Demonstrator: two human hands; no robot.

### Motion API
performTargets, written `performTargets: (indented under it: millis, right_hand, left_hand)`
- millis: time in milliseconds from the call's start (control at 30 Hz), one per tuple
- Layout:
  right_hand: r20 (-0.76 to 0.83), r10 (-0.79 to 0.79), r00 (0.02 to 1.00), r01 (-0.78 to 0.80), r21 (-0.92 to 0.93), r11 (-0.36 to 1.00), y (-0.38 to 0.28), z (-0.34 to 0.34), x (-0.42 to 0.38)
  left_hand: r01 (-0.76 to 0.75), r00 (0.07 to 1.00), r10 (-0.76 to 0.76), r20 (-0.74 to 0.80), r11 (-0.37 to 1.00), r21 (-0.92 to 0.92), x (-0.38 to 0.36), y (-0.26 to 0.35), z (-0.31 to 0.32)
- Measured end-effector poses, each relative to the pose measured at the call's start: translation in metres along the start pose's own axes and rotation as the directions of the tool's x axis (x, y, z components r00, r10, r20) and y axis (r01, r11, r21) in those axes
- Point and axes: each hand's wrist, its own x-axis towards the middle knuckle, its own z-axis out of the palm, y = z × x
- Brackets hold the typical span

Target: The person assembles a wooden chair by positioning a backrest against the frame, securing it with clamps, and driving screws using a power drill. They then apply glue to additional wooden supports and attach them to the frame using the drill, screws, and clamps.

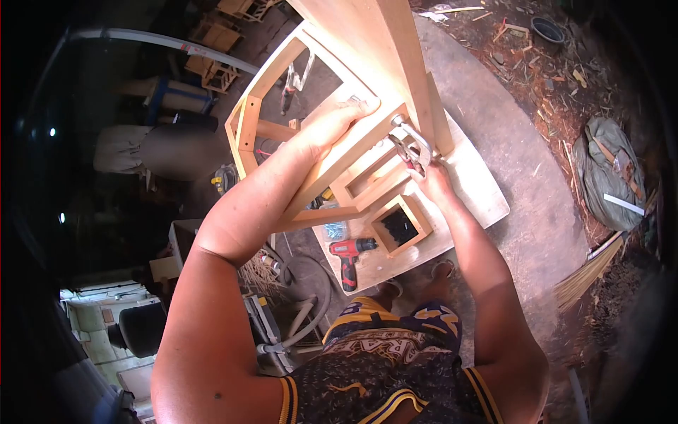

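A pale wooden frame (332,169) with jointed rails and a broad upright stands on a board-topped table. My left hand (344,119) grips its upper rail; part of the fingers is hidden. My right hand (432,182) is closed around the handle of a metal locking C-clamp (421,146), whose jaw sits against the rail's end beside the upright. A second clamp (288,92) hangs on the far side of the frame. Below my right hand lies a small wooden box (421,220) with dark contents. A red and black cordless drill (347,260) rests near the table's front edge.
Beside the drill lies a clear bag of screws (335,230). The tabletop (480,187) reaches right of the frame. Hoses (321,304) and equipment stand at lower left. Someone is at the left, near a blue-edged item. A grey sack (609,169), a broom (590,272) and wood scraps lie rightward.
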Motion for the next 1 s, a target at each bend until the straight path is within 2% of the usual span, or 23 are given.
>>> performTargets:
  millis: [100, 167, 200, 233, 300, 333, 367, 433, 500, 533, 567, 600, 633, 667, 700, 733, 767, 800, 833, 867, 900, 967, 1000]
  right_hand:
    - [0.009, 0.007, 1.000, -0.006, -0.083, 0.997, -0.002, 0.003, -0.001]
    - [0.016, 0.055, 0.998, -0.050, -0.238, 0.970, -0.005, 0.004, -0.004]
    - [0.045, 0.119, 0.992, -0.106, -0.230, 0.967, -0.012, 0.002, -0.006]
    - [0.055, 0.111, 0.992, -0.094, -0.244, 0.965, -0.013, 0.001, -0.012]
    - [-0.166, -0.225, 0.960, 0.160, -0.332, 0.929, -0.010, -0.006, -0.024]
    - [-0.182, -0.194, 0.964, 0.160, -0.188, 0.969, -0.005, 0.000, -0.025]
    - [-0.172, -0.195, 0.966, 0.159, -0.202, 0.966, -0.003, 0.000, -0.027]
    - [0.029, 0.120, 0.992, -0.114, -0.162, 0.980, 0.000, -0.005, -0.030]
    - [0.030, 0.105, 0.994, -0.098, -0.174, 0.980, -0.012, -0.016, -0.033]
    - [0.012, 0.160, 0.987, -0.151, -0.267, 0.952, -0.020, -0.021, -0.035]
    - [-0.015, 0.214, 0.977, -0.205, -0.357, 0.911, -0.027, -0.024, -0.039]
    - [-0.047, 0.174, 0.984, -0.179, -0.355, 0.918, -0.029, -0.028, -0.042]
    - [-0.062, 0.175, 0.983, -0.186, -0.375, 0.908, -0.032, -0.032, -0.043]
    - [-0.066, 0.173, 0.983, -0.185, -0.387, 0.903, -0.035, -0.036, -0.045]
    - [-0.065, 0.170, 0.983, -0.182, -0.400, 0.898, -0.041, -0.040, -0.050]
    - [-0.085, 0.163, 0.983, -0.184, -0.388, 0.903, -0.048, -0.045, -0.056]
    - [-0.096, 0.160, 0.982, -0.186, -0.402, 0.897, -0.051, -0.050, -0.059]
    - [-0.077, 0.144, 0.987, -0.163, -0.399, 0.902, -0.052, -0.055, -0.063]
    - [-0.060, 0.125, 0.990, -0.139, -0.398, 0.907, -0.053, -0.060, -0.064]
    - [-0.030, 0.167, 0.985, -0.163, -0.442, 0.882, -0.061, -0.069, -0.064]
    - [-0.036, 0.167, 0.985, -0.165, -0.451, 0.877, -0.060, -0.074, -0.066]
    - [0.009, 0.123, 0.992, -0.106, -0.443, 0.890, -0.055, -0.086, -0.067]
    - [0.017, 0.118, 0.993, -0.098, -0.456, 0.885, -0.053, -0.093, -0.064]
  left_hand:
    - [-0.018, 0.999, 0.018, -0.030, 1.000, 0.014, 0.002, -0.002, 0.000]
    - [-0.063, 0.998, 0.064, -0.018, 0.998, 0.003, 0.004, -0.005, -0.003]
    - [-0.055, 0.998, 0.054, 0.006, 0.994, 0.100, 0.009, -0.006, -0.009]
    - [-0.047, 0.999, 0.042, 0.027, 0.979, 0.196, 0.011, -0.006, -0.015]
    - [-0.068, 0.997, 0.060, 0.040, 0.968, 0.242, 0.007, -0.001, -0.010]
    - [-0.091, 0.995, 0.080, 0.052, 0.966, 0.243, 0.005, 0.001, -0.007]
    - [-0.108, 0.993, 0.095, 0.065, 0.964, 0.243, -0.003, 0.006, 0.000]
    - [-0.092, 0.994, 0.076, 0.073, 0.966, 0.241, -0.004, 0.007, -0.001]
    - [-0.189, 0.982, 0.185, 0.047, 0.900, 0.393, 0.001, 0.004, -0.006]
    - [-0.203, 0.979, 0.197, 0.056, 0.903, 0.378, 0.001, 0.002, -0.009]
    - [-0.171, 0.975, 0.218, -0.030, 0.836, 0.522, -0.009, 0.008, -0.004]
    - [-0.127, 0.961, 0.256, -0.107, 0.749, 0.651, -0.017, 0.013, 0.001]
    - [-0.151, 0.960, 0.267, -0.089, 0.753, 0.640, -0.025, 0.011, 0.007]
    - [-0.222, 0.818, 0.540, -0.198, 0.614, 0.758, -0.038, 0.004, 0.015]
    - [-0.224, 0.587, 0.768, -0.255, 0.457, 0.861, -0.052, -0.006, 0.022]
    - [-0.521, 0.277, 0.947, -0.164, 0.291, 0.802, -0.056, -0.028, 0.023]
    - [-0.600, 0.247, 0.965, -0.089, 0.224, 0.768, -0.082, -0.047, 0.031]
    - [-0.739, 0.281, 0.960, -0.013, 0.225, 0.635, -0.102, -0.072, 0.038]
    - [-0.757, 0.308, 0.950, 0.039, 0.220, 0.615, -0.106, -0.104, 0.044]
    - [-0.711, 0.525, 0.850, 0.051, 0.405, 0.574, -0.098, -0.144, 0.044]
    - [-0.719, 0.519, 0.853, 0.052, 0.403, 0.566, -0.071, -0.178, 0.043]
    - [-0.529, 0.658, 0.644, -0.390, 0.764, 0.369, -0.014, -0.239, 0.050]
    - [-0.534, 0.653, 0.642, -0.401, 0.766, 0.358, 0.016, -0.255, 0.054]
